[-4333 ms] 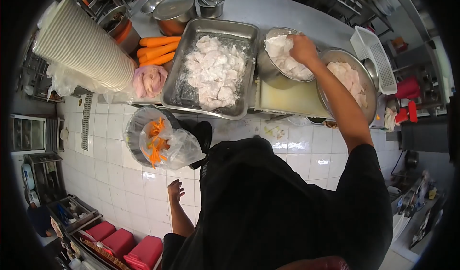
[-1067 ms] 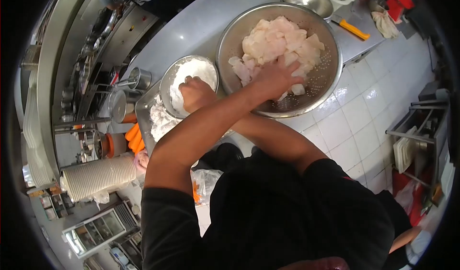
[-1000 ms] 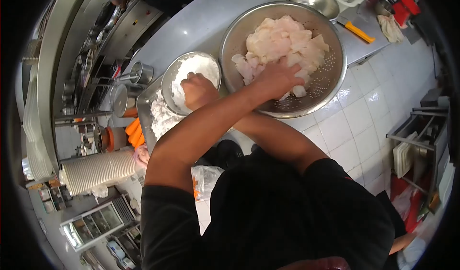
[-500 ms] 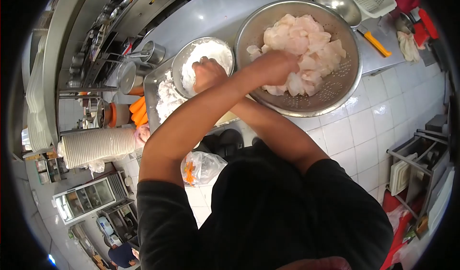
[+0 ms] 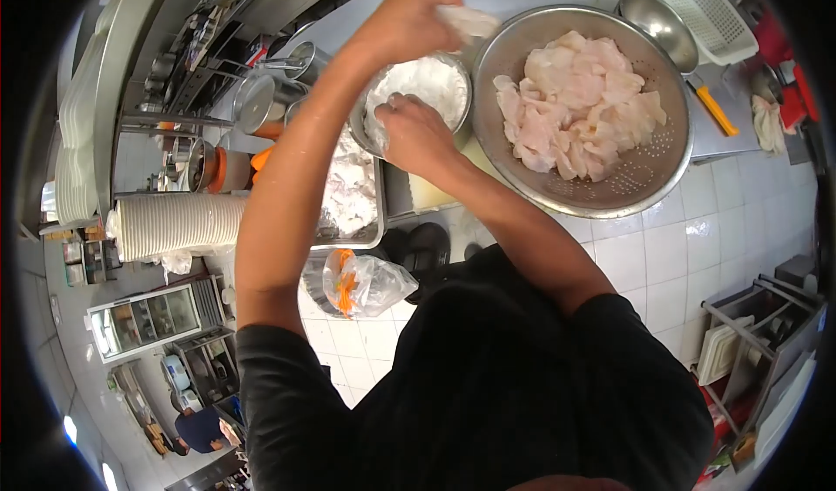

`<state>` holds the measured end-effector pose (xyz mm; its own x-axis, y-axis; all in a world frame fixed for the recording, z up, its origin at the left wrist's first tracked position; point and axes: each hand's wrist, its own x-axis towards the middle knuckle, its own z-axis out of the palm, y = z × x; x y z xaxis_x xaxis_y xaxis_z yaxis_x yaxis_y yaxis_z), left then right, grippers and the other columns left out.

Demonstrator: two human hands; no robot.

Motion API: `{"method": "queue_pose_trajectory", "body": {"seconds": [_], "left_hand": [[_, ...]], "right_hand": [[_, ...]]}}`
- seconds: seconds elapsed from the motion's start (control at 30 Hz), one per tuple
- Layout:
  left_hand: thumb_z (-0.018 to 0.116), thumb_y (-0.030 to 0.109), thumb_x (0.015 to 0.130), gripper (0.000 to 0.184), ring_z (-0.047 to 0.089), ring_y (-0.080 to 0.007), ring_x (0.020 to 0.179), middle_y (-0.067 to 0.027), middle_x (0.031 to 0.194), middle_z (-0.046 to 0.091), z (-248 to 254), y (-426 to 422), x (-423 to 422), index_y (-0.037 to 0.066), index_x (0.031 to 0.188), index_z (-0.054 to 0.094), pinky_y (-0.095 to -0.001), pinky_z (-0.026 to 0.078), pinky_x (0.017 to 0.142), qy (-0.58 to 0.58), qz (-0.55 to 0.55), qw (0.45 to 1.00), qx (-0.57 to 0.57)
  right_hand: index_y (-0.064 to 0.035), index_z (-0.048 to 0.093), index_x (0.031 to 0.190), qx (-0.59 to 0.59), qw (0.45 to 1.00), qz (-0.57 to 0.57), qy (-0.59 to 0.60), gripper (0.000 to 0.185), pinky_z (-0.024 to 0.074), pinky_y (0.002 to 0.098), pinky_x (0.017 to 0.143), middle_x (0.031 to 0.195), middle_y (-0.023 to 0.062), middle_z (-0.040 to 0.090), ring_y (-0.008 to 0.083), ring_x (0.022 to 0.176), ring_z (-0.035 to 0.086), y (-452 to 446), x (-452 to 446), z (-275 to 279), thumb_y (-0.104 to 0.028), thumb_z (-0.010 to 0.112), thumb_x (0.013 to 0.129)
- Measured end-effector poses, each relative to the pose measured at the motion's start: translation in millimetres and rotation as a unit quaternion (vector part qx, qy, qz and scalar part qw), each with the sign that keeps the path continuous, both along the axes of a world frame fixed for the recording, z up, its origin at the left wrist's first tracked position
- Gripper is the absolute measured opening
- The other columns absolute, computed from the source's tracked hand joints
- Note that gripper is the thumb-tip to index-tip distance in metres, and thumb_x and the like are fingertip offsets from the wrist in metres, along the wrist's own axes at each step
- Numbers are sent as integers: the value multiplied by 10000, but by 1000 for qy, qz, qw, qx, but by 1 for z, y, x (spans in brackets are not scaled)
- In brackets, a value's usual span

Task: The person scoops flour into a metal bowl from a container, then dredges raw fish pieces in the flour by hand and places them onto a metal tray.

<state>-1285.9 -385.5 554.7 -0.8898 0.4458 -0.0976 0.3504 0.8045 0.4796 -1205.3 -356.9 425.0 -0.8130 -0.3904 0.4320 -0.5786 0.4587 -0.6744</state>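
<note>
My left hand is raised above the bowl's far side, its fingers closed on a pale slice of raw meat, blurred by motion. Within the metal bowl of white flour, my right hand has its fingers curled down at the near left. Its fingertips are partly hidden, and I cannot make out what they hold. To the right, a large perforated metal colander holds a heap of pale, thin raw meat slices. Left of the bowl, a metal tray holds flour-coated pieces.
A smaller metal bowl, a white plastic basket and a yellow-handled utensil lie beyond the colander. Stacked plates stand at left. Below the counter is a plastic bag. Another person is far off at lower left.
My left hand has left the colander with a meat slice, moving up and left to above the bowl. My right hand stays in the flour. The view has shifted, so the counter things appear further right.
</note>
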Motion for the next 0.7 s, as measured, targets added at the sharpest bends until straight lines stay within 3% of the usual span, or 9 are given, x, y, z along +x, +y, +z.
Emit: {"method": "queue_pose_trajectory", "body": {"seconds": [0.13,0.3,0.4,0.47,0.53,0.57,0.63,0.7], "left_hand": [[624,97,614,315,515,-128,630,-75,730,568,-25,-51,-17,31,921,590,-279,431,605,-67,15,993,-97],[645,133,593,396,548,-202,761,-129,886,573,-40,-47,-19,57,979,600,-310,443,705,-116,-2,975,-191],[651,116,592,409,550,-246,839,-131,961,554,-35,-6,-6,74,996,601,-319,437,751,51,-108,981,-156],[634,80,609,391,535,-263,907,-126,966,558,-48,40,8,81,998,593,-335,427,788,26,-231,972,-42],[622,36,621,404,504,-254,979,-91,995,546,-78,80,37,110,1016,579,-345,409,839,-39,-236,971,-27],[627,23,611,477,480,-279,1017,-82,1074,508,-89,102,48,145,1066,553,-363,396,868,-75,-290,953,-42],[630,57,627,521,412,-310,1088,-67,1179,438,-121,132,66,166,1123,514,-433,382,884,87,-367,926,-27],[614,134,667,512,325,-316,1166,-43,1278,348,-149,162,73,173,1159,481,-539,368,847,226,-326,915,-74]], "right_hand": [[-15,575,839,-13,999,26,22,270,441,369,787,954,161,551,307,911,526,-3,10,-2,-71,623,579],[-1,590,838,-10,998,54,23,245,445,373,756,881,157,556,293,875,536,1,9,-1,-54,576,599],[-19,592,817,-19,999,41,18,217,445,376,752,829,151,561,291,845,544,1,10,-3,-68,570,607],[-24,591,804,-19,999,36,17,202,446,383,742,806,152,559,289,816,551,0,11,-4,-98,574,616],[-14,587,809,-9,997,73,4,245,447,369,748,840,150,562,294,832,551,6,9,3,-121,602,589],[-9,585,812,-2,996,93,-2,268,447,362,751,857,150,563,296,841,551,8,8,5,-133,616,576],[-9,585,824,-26,997,71,21,280,444,365,756,852,153,561,295,835,551,2,3,-8,-130,615,573],[-12,582,862,-59,996,55,45,312,436,369,787,889,150,568,292,869,548,-7,4,-15,-111,608,568]]}}
